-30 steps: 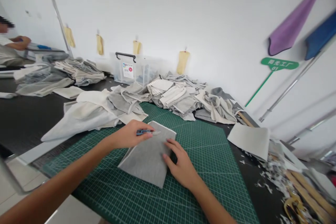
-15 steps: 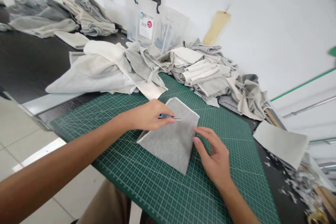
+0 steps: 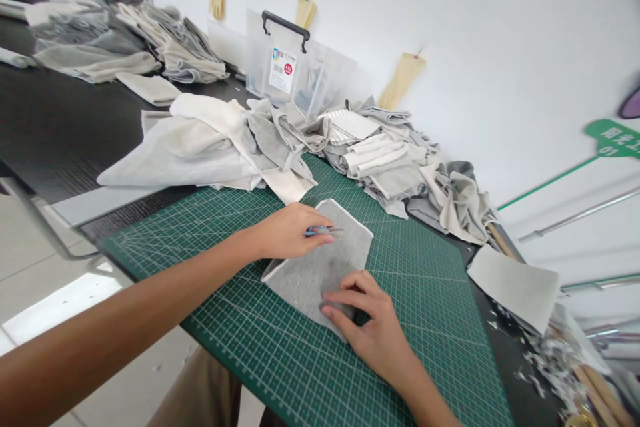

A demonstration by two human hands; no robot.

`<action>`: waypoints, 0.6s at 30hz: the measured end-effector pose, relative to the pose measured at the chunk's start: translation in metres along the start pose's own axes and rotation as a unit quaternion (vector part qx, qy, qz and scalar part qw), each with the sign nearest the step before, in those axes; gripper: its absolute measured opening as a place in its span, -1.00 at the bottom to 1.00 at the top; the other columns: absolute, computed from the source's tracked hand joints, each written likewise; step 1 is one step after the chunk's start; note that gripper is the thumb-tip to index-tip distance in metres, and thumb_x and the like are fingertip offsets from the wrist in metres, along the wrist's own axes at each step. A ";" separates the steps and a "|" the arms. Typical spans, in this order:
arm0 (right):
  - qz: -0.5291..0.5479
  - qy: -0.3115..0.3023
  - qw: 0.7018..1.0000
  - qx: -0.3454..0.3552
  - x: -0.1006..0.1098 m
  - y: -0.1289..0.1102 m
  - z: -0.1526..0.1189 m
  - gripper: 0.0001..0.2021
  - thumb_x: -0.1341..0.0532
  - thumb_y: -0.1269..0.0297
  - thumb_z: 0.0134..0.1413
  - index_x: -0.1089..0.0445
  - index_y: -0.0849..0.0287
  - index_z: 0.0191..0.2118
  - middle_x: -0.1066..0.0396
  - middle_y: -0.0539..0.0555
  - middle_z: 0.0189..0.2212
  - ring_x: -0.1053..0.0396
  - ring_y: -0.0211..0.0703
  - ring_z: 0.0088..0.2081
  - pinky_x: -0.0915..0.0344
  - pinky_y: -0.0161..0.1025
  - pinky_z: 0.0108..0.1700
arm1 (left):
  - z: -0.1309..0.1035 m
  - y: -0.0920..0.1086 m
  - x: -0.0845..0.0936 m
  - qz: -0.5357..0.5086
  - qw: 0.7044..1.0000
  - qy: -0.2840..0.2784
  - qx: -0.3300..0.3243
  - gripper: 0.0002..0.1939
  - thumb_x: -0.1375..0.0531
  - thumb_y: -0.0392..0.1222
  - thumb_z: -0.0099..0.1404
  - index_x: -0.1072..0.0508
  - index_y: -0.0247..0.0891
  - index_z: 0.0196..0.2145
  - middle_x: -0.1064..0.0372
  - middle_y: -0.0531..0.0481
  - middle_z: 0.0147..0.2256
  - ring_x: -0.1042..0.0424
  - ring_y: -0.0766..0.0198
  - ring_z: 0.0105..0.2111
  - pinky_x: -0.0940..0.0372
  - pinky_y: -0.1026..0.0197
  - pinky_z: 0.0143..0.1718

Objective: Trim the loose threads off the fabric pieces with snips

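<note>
A grey cloth piece (image 3: pixel 345 233) with white edging lies on the green cutting mat (image 3: pixel 420 280). My left hand (image 3: pixel 293 230) is closed on small blue-handled snips (image 3: pixel 317 231), their metal tips pointing right over the cloth's upper part. At the cloth's lower right, my right hand (image 3: pixel 367 320) touches the surface with thumb and fingertips, the fingers curved and apart. Whether a bit of cloth is pinched between them, I cannot see for sure.
Heaps of grey and white cloth (image 3: pixel 390 153) line the mat's back edge. Behind them stands a clear plastic box (image 3: pixel 280 70). A pale cloth piece (image 3: pixel 515 283) and shredded scraps (image 3: pixel 555 360) lie at the right. More cloth (image 3: pixel 100 33) is piled at the back left.
My right hand has moved left and down from the cloth's right edge onto its lower part. My left hand still holds the snips in nearly the same place. The view has shifted slightly.
</note>
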State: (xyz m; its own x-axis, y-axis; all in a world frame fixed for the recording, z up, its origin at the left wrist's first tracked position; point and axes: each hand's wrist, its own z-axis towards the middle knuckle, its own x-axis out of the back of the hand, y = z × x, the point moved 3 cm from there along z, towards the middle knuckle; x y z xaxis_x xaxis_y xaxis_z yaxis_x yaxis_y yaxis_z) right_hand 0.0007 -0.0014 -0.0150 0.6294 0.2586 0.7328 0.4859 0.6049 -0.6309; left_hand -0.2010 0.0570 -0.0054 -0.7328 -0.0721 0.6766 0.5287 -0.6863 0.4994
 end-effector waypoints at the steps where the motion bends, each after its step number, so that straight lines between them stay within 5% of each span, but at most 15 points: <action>1: -0.007 0.001 1.000 -0.002 -0.001 -0.001 0.000 -0.91 -0.29 0.32 0.10 -0.54 0.02 -0.27 -0.35 0.02 -0.37 -0.29 -0.17 -0.27 -0.23 -0.18 -0.19 | 0.000 0.000 -0.001 0.002 1.000 -0.002 0.003 -0.73 -0.18 -0.13 0.34 -0.51 -0.30 -0.09 -0.52 -0.05 -0.27 -0.46 0.29 -0.36 -0.30 0.27 -0.31; 10: -0.023 0.056 0.998 -0.016 0.000 -0.013 -0.001 -0.83 -0.10 0.35 0.25 -0.37 0.15 -0.37 -0.32 0.03 -0.41 -0.28 -0.20 -0.32 -0.22 -0.23 -0.25 | -0.003 -0.008 -0.014 0.019 0.999 -0.033 0.012 -0.71 -0.16 -0.10 0.34 -0.50 -0.28 -0.07 -0.52 -0.07 -0.14 -0.49 0.19 -0.17 -0.32 0.21 -0.11; 14: -0.069 0.166 0.983 -0.033 0.046 -0.016 -0.020 -0.87 -0.11 0.28 0.25 -0.34 0.13 -0.33 -0.34 0.03 -0.38 -0.32 -0.21 -0.31 -0.26 -0.27 -0.27 | -0.003 -0.009 -0.013 0.017 1.000 -0.019 0.012 -0.71 -0.15 -0.10 0.34 -0.51 -0.27 -0.08 -0.53 -0.07 -0.17 -0.49 0.22 -0.22 -0.31 0.24 -0.16; 18: -0.256 0.244 0.934 -0.056 0.119 -0.005 -0.086 -0.82 -0.20 0.10 0.12 -0.41 0.08 -0.32 -0.43 0.10 -0.31 -0.40 -0.07 -0.28 -0.32 -0.16 -0.21 | -0.004 -0.009 -0.010 0.020 1.000 -0.015 0.012 -0.71 -0.14 -0.09 0.34 -0.51 -0.27 -0.08 -0.53 -0.08 -0.18 -0.49 0.23 -0.25 -0.30 0.25 -0.20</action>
State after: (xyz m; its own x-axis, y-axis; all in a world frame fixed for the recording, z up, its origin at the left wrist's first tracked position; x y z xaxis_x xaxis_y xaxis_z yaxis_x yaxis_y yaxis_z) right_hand 0.1250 -0.0384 0.0534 0.4849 -0.4341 0.7593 0.8424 0.4651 -0.2721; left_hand -0.2000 0.0609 -0.0183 -0.6980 -0.0778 0.7118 0.5680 -0.6654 0.4843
